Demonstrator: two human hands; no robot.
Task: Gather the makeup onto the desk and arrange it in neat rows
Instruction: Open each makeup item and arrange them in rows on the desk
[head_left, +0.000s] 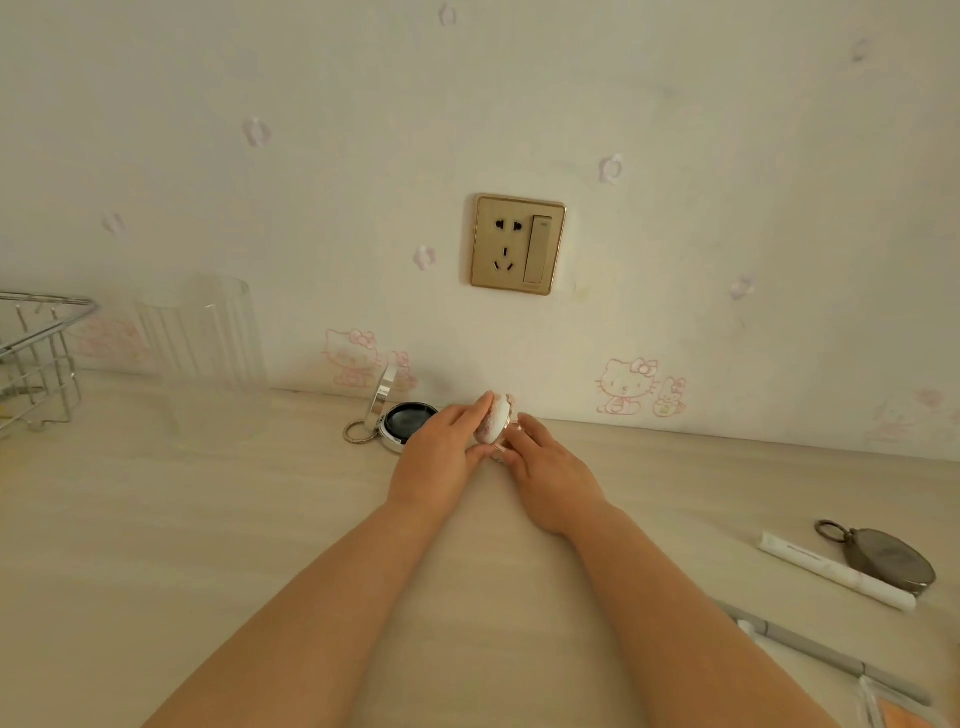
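Near the wall at the back of the pale desk (218, 519), both my hands hold a small white-and-pink compact (495, 422) that stands partly open on its edge. My left hand (441, 457) grips its raised lid with thumb and fingers. My right hand (550, 478) pinches its rose-gold base from the right. Just to the left, an open silver compact (402, 418) with a dark pan and a key ring rests on the desk. At the right lie a white tube (831, 569), a closed grey round compact (891, 556), a grey pencil (810, 649) and an orange item in clear packaging (904, 714).
A clear ribbed plastic cup (202, 338) stands at the back left beside a chrome wire rack (36, 358). A gold wall socket with a switch (518, 244) sits above the desk on cartoon-cat wallpaper.
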